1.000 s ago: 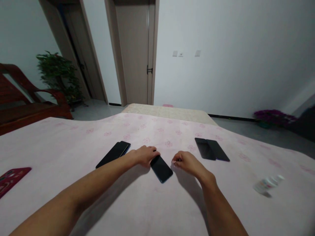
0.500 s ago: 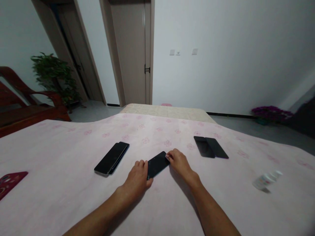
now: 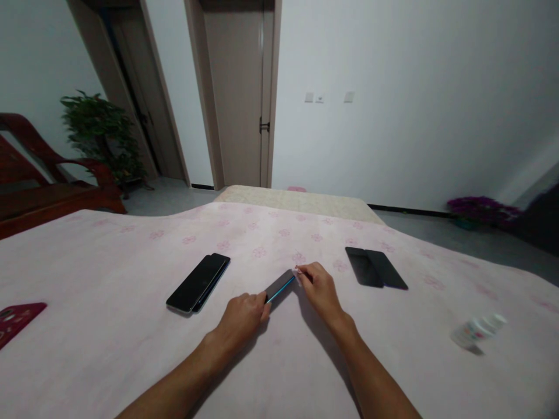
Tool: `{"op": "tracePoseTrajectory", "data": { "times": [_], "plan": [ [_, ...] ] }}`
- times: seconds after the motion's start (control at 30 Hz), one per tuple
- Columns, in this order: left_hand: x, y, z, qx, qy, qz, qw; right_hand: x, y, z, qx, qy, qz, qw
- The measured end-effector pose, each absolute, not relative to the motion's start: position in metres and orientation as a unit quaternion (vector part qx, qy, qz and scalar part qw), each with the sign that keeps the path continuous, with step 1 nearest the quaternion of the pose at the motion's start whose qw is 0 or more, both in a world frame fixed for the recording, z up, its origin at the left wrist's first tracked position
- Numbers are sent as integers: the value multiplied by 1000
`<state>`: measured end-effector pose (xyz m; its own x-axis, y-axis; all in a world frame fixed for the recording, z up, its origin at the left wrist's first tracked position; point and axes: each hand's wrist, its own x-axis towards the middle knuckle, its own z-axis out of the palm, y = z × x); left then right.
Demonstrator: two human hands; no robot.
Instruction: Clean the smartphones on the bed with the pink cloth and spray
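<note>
My left hand [image 3: 245,314] is closed around the near end of a dark smartphone [image 3: 279,284]. The phone is tilted, so its bright blue side edge faces me. Beside its far end, my right hand [image 3: 319,289] has thumb and forefinger pinched together. A tiny pale bit shows at those fingertips, too small to name. To the left lies a pair of black phones [image 3: 197,285], one partly over the other. On the right, two more dark phones [image 3: 376,269] rest side by side, touching or overlapping.
A pink flowered cloth [image 3: 144,262] covers the table. A white bottle [image 3: 478,330] is at the right, and a red phone or case [image 3: 20,320] at the far left edge. Beyond are a wooden bench [image 3: 56,180], a potted plant [image 3: 102,137] and a door [image 3: 238,105].
My left hand has turned the phone from nearly flat onto a tilt, bringing its blue edge into view. My right fingertips have come slightly away from its far end. The camera view shifted slightly.
</note>
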<state>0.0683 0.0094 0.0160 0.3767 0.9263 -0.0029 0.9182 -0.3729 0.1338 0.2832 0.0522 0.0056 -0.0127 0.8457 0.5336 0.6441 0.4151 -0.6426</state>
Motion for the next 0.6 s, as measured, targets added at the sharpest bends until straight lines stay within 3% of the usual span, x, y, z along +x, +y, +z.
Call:
{"op": "tracePoseTrajectory", "data": {
  "times": [0.23,0.43,0.6],
  "plan": [
    [59,9,7,833,548,64,30,245,34,7,-391,-781,144,466],
    [57,4,2,842,533,76,31,266,46,5,-476,-724,61,496],
    [57,2,-1,841,530,101,40,257,36,7,-444,-752,113,474]
  ]
}}
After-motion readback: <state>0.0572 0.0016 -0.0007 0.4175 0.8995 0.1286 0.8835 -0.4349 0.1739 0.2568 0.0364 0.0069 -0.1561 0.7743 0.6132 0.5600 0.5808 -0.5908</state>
